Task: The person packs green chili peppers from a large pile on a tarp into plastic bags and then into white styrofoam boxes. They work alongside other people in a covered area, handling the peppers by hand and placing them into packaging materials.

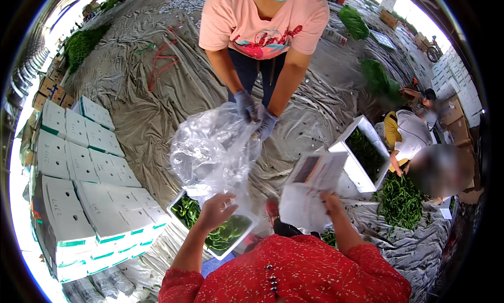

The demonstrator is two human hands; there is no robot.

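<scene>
My right hand [332,203] grips the edge of a printed sheet of newspaper [304,200], which hangs folded in front of me. My left hand [216,212] is over a white foam box [247,232], fingers apart, beside the lower end of a large clear plastic bag [210,150]; whether it touches the plastic is unclear. Long green peppers [223,234] lie in that box, partly under clear film. Facing me, a co-worker in grey gloves [254,116] holds the bunched top of the bag with both hands.
Stacked white boxes [100,198] stand on the left. At right, another person crouches by a tilted foam box [362,155] of peppers and a pepper heap [401,200]. Wrinkled sheeting [142,87] covers the ground, with red cord [160,59] on it.
</scene>
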